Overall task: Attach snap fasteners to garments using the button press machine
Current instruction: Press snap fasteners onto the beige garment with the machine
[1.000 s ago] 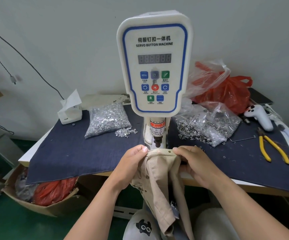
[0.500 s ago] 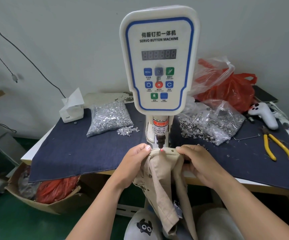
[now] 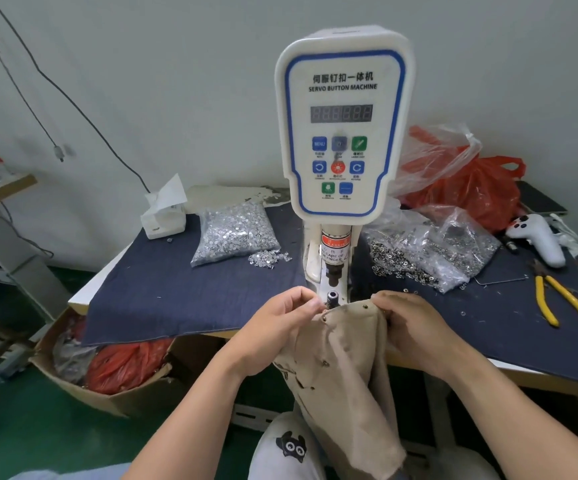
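1. Left hand (image 3: 282, 325) and right hand (image 3: 410, 327) are pinching a tan cloth garment (image 3: 346, 362), fingers clamped on its top edge.
2. Garment is hanging before the white press (image 3: 341, 133); its hem is cut off.
3. Bagged metal snaps (image 3: 235, 233) are lying on the denim-covered tabletop (image 3: 176, 289).

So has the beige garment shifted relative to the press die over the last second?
Yes. The beige garment has come off the lower die, toward the person; the die, earlier covered, now shows bare beyond its edge.

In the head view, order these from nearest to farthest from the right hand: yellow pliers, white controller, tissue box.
From the right hand:
1. Yellow pliers, on the cloth to its right.
2. White controller, farther back on the right.
3. Tissue box, far left, beyond the machine.
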Demonstrator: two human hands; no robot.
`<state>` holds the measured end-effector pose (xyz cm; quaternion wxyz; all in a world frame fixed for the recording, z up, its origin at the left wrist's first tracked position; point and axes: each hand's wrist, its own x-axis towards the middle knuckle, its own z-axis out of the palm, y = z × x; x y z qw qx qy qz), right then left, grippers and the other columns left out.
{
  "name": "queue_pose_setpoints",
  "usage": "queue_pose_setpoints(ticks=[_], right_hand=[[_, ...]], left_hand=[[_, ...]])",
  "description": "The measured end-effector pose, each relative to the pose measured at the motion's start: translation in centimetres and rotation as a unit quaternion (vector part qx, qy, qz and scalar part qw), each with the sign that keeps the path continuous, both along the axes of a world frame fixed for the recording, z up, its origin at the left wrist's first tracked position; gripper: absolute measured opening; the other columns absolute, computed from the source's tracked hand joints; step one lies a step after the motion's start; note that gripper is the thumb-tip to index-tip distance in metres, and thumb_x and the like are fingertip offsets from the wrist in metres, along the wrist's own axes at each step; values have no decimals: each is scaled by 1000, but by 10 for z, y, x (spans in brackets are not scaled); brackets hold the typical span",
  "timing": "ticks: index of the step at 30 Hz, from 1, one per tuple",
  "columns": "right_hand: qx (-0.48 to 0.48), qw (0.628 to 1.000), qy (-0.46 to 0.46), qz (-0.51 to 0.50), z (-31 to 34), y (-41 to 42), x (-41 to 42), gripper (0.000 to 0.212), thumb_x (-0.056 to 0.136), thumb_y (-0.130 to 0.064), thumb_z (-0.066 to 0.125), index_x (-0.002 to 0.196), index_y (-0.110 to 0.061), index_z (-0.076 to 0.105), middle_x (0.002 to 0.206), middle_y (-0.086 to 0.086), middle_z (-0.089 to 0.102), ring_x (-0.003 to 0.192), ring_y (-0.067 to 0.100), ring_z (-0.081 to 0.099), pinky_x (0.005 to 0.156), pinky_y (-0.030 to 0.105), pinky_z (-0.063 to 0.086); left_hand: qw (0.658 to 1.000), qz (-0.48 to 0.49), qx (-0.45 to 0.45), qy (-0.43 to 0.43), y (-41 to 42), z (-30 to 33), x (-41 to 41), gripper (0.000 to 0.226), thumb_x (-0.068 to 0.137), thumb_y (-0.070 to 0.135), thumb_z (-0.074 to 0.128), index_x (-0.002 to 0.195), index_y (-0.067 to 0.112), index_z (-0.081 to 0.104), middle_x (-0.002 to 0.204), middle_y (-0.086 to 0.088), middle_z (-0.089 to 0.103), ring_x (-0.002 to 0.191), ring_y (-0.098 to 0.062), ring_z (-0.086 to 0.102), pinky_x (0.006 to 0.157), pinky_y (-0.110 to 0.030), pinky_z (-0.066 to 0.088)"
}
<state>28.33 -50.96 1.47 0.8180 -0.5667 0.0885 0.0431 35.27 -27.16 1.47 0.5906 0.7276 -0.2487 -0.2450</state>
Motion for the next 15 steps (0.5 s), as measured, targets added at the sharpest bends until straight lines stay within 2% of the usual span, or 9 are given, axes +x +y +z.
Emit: queue_pose_setpoints(ticks=[1,3,4,6,9,12,13,15], right_hand=[[18,1000,7,-5,2,0,-1,24,81,-25,67,68,-14,51,63,7,46,53,16,47,47,24,42],[43,999,27,0,4,0,-3,23,81,-30,72,77,-13,57,69,13,56,61,25,55,56,30,45],[41,999,32,11,5,1,-5,23,83,-31,73,80,-13,58,73,15,58,65,27,56,60,34,43],[7,999,32,28,6,2,-8,26,84,-32,77,74,-18,58,73,12,56,65,24,51,60,34,35],[-70,997,38,12,8,8,-10,24,87,-30,74,68,-23,61,68,3,55,56,14,48,54,28,30],[-216,976,4,-28,13,15,-13,11,100,-24,64,91,-18,63,79,-1,61,54,5,48,48,23,38],[-271,961,-24,-51,15,18,-15,10,100,-26,64,101,-17,61,89,-4,64,60,4,53,52,21,44],[-360,925,-88,-88,19,25,-22,25,95,-37,69,112,-22,58,103,-9,64,81,2,61,73,19,52]], left_hand=[[999,-15,36,-20,3,6,-2,28,95,57,67,107,32,69,106,13,72,94,-8,67,87,-27,53],[988,-50,130,-62,10,17,-1,28,91,58,72,109,36,70,111,12,74,100,-14,71,94,-36,55],[980,-68,168,-78,13,23,0,27,93,57,72,106,34,72,109,8,75,100,-17,71,96,-39,54],[972,-84,197,-94,17,32,1,26,97,55,70,99,29,75,102,2,76,91,-11,69,91,-37,52],[983,-61,159,-75,18,39,-3,27,102,50,65,94,25,72,93,4,74,86,-6,63,86,-33,48],[996,-13,86,-36,10,40,-9,28,107,43,60,92,21,68,89,6,70,84,-9,63,85,-33,48],[998,3,61,-18,5,39,-11,28,108,41,59,90,20,67,87,5,68,82,-11,62,84,-33,48],[999,29,10,37,-5,43,-15,26,108,38,59,89,22,67,86,2,68,81,-13,62,80,-33,50]])
